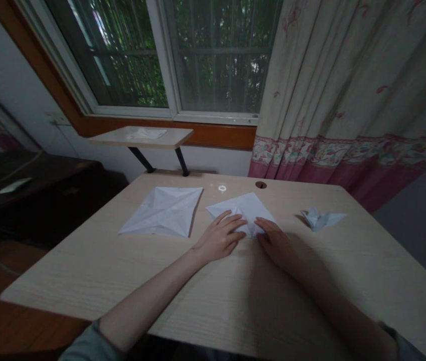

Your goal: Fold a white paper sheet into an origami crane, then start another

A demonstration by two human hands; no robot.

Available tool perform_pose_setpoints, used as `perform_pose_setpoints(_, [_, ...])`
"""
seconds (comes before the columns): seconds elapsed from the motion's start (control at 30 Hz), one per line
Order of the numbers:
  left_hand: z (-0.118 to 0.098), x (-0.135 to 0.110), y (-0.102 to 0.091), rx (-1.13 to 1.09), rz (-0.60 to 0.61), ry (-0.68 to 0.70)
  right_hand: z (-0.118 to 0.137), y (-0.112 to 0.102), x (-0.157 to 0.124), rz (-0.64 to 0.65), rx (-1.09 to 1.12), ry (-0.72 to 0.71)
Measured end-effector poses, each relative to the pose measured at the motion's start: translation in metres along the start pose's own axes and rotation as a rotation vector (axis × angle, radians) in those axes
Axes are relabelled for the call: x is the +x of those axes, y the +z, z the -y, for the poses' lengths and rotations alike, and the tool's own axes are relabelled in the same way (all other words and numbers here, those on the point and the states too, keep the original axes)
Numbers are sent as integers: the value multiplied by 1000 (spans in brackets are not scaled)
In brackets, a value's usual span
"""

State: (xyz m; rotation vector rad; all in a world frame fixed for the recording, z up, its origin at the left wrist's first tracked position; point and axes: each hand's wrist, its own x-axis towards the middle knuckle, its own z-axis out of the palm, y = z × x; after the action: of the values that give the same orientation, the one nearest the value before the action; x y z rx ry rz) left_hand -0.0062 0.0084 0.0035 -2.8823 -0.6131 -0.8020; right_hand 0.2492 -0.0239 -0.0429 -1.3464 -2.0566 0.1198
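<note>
A partly folded sheet of white paper (252, 203) lies on the table, with one corner pointing away from me. My left hand (222, 236) rests on its near left part, fingers spread out and pressing the surface. On the near right edge sits my right hand (275, 244), its fingertips stretched onto the paper and its thumb apart from them. The fingers partly hide the near folds. To the left lies an unfolded, creased white sheet (164, 211). Over on the right stands a small folded paper bird (322, 219).
The light wooden table (198, 291) has a raised shelf (115, 136) at the back left, with a white paper piece (147, 133) on it. A round cable hole (261, 185) is near the back edge. Behind are a window (216, 60) and a patterned curtain (348, 90).
</note>
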Motion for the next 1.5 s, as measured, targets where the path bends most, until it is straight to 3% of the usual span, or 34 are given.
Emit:
perform_pose_setpoints(0.43, [-2,0,1,-12,40,-38,5,0,-6,35,-215,-79])
perform_pose_setpoints(0.83, [0,-1,5,56,-15,-19,27,-10,-7,41,-434,-149])
perform_pose_setpoints(1.07, [0,1,-1,137,-24,7,38,-20,-4,67,-384,-116])
perform_pose_setpoints(1.27, [3,1,-1,168,-27,-13,40,-15,-9,45,-337,-119])
perform_pose_setpoints(1.5, [3,0,0,160,-11,-33,43,-16,-6,159,-248,-32])
